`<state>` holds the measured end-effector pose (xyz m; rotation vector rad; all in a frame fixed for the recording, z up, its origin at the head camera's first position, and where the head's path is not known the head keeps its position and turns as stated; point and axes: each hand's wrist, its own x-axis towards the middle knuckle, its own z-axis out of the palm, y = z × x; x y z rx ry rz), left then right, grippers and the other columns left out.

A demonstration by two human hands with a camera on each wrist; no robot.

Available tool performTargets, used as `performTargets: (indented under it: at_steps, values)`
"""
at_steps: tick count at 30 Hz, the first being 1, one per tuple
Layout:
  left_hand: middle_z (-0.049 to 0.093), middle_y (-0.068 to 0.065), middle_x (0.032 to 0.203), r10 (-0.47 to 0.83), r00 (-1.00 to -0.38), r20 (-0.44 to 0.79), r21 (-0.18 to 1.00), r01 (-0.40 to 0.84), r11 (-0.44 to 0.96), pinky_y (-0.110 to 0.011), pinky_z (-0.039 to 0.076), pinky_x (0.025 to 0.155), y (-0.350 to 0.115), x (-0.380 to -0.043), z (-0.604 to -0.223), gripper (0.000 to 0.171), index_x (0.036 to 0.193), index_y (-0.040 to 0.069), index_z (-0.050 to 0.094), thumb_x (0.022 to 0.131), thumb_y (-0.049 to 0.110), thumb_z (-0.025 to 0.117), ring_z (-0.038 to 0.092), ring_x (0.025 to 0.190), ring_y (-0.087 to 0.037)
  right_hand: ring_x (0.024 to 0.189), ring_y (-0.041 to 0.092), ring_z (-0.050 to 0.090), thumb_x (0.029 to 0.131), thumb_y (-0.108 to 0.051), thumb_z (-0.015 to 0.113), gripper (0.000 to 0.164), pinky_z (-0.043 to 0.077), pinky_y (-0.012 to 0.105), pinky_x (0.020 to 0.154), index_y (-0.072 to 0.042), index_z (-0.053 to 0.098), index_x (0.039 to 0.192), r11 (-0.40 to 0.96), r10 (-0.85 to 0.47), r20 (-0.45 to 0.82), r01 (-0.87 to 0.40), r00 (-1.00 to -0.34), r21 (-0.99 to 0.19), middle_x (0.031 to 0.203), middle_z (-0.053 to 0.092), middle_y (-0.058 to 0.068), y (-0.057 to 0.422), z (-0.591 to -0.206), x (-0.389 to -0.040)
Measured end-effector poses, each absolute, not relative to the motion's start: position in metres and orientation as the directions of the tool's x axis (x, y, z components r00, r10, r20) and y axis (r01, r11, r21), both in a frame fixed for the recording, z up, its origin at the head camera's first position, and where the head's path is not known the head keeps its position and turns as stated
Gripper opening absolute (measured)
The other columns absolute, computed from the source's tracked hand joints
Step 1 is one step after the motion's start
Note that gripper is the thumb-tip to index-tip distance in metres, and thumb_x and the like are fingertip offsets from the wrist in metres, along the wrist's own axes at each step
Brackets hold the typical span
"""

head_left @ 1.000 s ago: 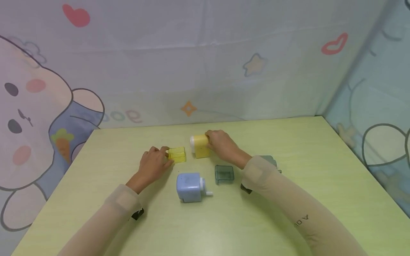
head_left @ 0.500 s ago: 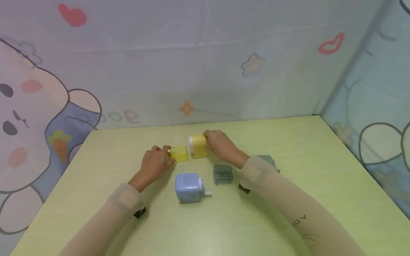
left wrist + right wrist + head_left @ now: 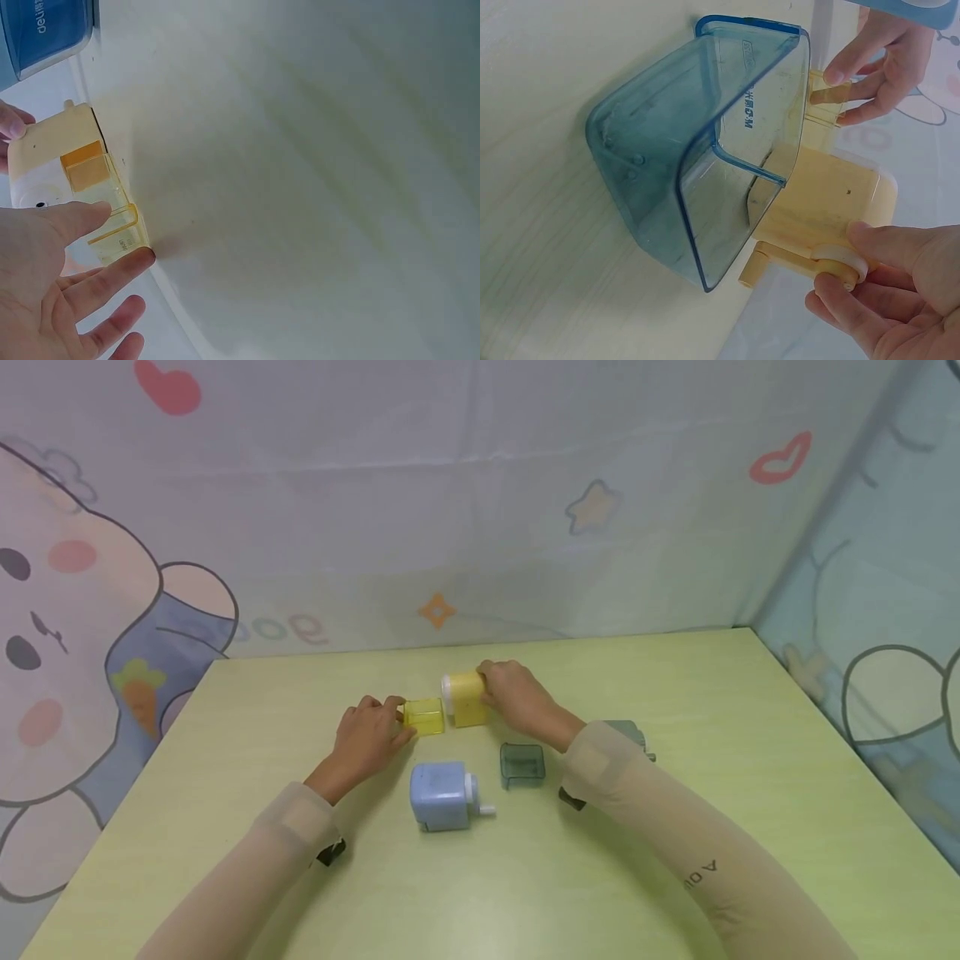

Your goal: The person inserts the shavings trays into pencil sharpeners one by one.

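Observation:
A yellow crank pencil sharpener [image 3: 468, 700] is at the back of the table. My right hand [image 3: 519, 695] holds its crank end, with thumb and fingers around the white collar and crank [image 3: 780, 259] in the right wrist view. My left hand [image 3: 366, 742] pinches a clear yellow shavings drawer [image 3: 426, 717] between thumb and fingers, just left of the sharpener. In the left wrist view, the drawer [image 3: 120, 236] overlaps the sharpener's lower front, by its orange-shaded opening [image 3: 84, 159].
Nearer me stands a blue crank sharpener [image 3: 438, 795], handle pointing right. A dark see-through drawer [image 3: 522, 763] lies to its right. A grey-green sharpener [image 3: 628, 732] is partly hidden behind my right sleeve [image 3: 607, 768]. A printed cloth [image 3: 360, 527] hangs behind the table.
My left hand has slid the clear yellow drawer rightward, narrowing the gap to the yellow sharpener. The right hand keeps its hold in nearly the same place.

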<state>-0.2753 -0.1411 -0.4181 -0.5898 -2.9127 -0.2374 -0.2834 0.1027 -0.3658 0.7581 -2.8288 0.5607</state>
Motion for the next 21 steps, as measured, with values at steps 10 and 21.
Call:
performTargets:
  at_steps: [10, 21]
  values:
    - [0.063, 0.002, 0.104, 0.379, -0.908, 0.179, 0.127, 0.403, 0.906, -0.040, 0.039, 0.074, -0.1353, -0.2765, -0.4166, 0.050, 0.124, 0.006, 0.048, 0.087, 0.038, 0.060, 0.045, 0.098, -0.024, 0.078, 0.016, 0.056, 0.082, -0.009, 0.067, 0.031, 0.046, 0.026, 0.064, 0.005, 0.056, 0.107, 0.810, -0.439, 0.227, -0.492, -0.870, -0.318, 0.091, 0.061, 0.011, 0.1024, -0.3651, -0.2839]
    - [0.063, 0.002, 0.103, 0.377, -0.911, 0.170, 0.116, 0.398, 0.910, -0.042, 0.040, 0.078, -0.1326, -0.2776, -0.4172, 0.052, 0.124, 0.006, 0.047, 0.087, 0.040, 0.060, 0.046, 0.101, -0.025, 0.078, 0.016, 0.056, 0.082, -0.010, 0.067, 0.031, 0.046, 0.026, 0.065, 0.004, 0.056, 0.107, 0.820, -0.432, 0.211, -0.479, -0.877, -0.313, 0.092, 0.061, 0.011, 0.1016, -0.3655, -0.2844]
